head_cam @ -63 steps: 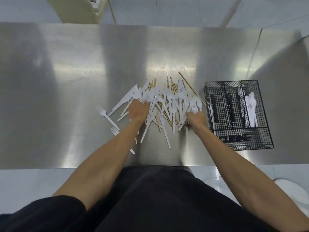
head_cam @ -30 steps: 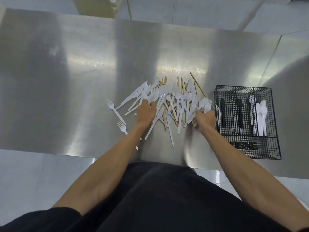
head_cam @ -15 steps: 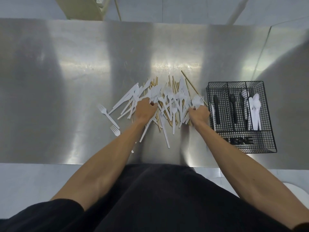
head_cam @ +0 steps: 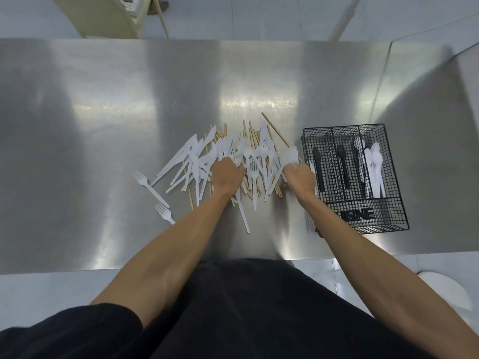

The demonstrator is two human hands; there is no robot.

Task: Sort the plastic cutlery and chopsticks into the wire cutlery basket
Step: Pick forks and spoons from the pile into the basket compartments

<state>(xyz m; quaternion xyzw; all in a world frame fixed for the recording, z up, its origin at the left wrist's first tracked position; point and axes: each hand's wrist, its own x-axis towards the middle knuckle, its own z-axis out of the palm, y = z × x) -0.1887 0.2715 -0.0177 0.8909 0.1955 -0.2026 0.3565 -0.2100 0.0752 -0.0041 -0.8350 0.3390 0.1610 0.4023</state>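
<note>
Plainly, the right hand (head_cam: pixel 300 177) — clutching white plastic forks (head_cam: pixel 290 158) — is nearer the black wire basket (head_cam: pixel 383 221), just rightward; the left hand (head_cam: pixel 226 174) is curled into the pile — grip unclear.

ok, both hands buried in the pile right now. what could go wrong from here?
1. The right hand grips a bunch of white forks; lifted together they may drag tangled chopsticks along into the wrong compartment.
2. The right forearm passes close by the wire basket; a swing could shove it.
3. Two stray forks lie left of the pile and could get swept toward the near table edge.
</note>
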